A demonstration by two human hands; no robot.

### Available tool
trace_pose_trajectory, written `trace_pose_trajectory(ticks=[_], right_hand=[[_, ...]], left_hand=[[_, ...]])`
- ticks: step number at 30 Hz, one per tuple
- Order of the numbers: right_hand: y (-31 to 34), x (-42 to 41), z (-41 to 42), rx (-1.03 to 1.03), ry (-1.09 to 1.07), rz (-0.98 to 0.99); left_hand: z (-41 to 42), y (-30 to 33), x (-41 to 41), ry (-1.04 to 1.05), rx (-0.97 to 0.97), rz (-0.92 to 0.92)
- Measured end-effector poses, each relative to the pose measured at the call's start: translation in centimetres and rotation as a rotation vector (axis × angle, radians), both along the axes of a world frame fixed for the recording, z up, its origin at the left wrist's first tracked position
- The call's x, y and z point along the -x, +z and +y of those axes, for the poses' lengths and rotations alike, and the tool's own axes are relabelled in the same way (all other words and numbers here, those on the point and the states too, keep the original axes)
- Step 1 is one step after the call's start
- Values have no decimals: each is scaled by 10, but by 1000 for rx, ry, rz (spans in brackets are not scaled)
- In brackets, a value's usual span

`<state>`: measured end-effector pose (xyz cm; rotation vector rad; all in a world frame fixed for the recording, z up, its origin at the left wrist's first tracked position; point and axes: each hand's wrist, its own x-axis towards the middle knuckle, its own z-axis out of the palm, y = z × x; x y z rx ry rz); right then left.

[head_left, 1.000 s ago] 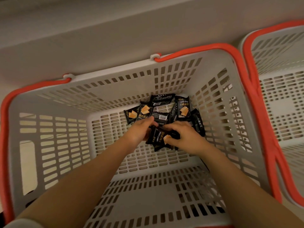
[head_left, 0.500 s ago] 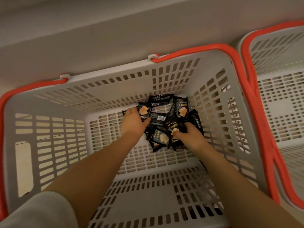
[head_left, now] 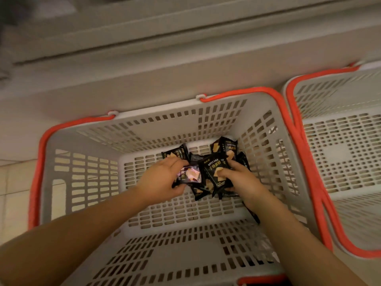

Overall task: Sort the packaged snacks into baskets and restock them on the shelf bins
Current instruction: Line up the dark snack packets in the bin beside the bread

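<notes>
Both hands inside grey basket (head_left: 86,182), red handles. Left hand (head_left: 162,178) grips a glossy dark packet (head_left: 190,174); right hand (head_left: 239,180) pinches a black DRYCAKE packet (head_left: 214,165). Remaining snack packets (head_left: 228,147) piled on the basket floor toward 1 o'clock. Second basket (head_left: 340,153) touching at 3 o'clock.

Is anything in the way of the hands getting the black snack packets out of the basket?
Nothing visible blocks them. Both the left hand and the right hand already grip black snack packets at the bottom of the grey basket. The basket is open on top, with its red handles folded down along the rim.
</notes>
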<state>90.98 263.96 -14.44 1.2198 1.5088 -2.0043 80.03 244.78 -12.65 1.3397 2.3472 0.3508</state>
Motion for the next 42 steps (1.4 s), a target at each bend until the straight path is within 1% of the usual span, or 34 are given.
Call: trace_pose_trajectory(ticks=[2, 4, 6, 9, 10, 13, 15, 18, 21, 23, 25, 28, 31, 34, 36, 38, 40, 42], right_hand=[[19, 1, -6, -1, 48, 16], [44, 4, -8, -55, 97, 60], [72, 6, -10, -196, 160, 111], [118, 10, -16, -365, 354, 194], [133, 12, -20, -340, 388, 232], [177, 16, -33, -126, 434, 336], [203, 17, -42, -53, 479, 399], [238, 17, -56, -55, 523, 493], [270, 15, -74, -121, 600, 579], [287, 21, -87, -204, 628, 628], [302, 35, -102, -286, 606, 671], [325, 62, -129, -293, 534, 732], [349, 91, -157, -316, 527, 801], [369, 125, -177, -414, 506, 803], [381, 149, -186, -492, 494, 746], [388, 173, -192, -516, 475, 669], [391, 200, -194, -566, 441, 607], [391, 228, -194, -685, 413, 552]], left_hand=[[-5, 35, 7, -150, -55, 56], [-9, 69, 11, -272, -97, 103], [-15, 101, 12, -366, -125, 123], [-25, 144, 11, -477, -175, 200], [-27, 157, 10, -501, -202, 231], [-34, 193, 7, -551, -289, 353], [-40, 214, 6, -549, -328, 436], [-54, 236, 8, -487, -352, 530], [-73, 254, 14, -398, -404, 552], [-88, 268, 20, -304, -455, 574], [-104, 282, 27, -190, -524, 620], [-127, 305, 34, -44, -609, 631], [-146, 331, 46, -8, -645, 647], [-162, 353, 70, 58, -613, 681], [-169, 364, 88, 164, -574, 633], [-175, 370, 109, 275, -538, 558], [-176, 373, 135, 380, -464, 518], [-175, 376, 164, 468, -321, 505]])
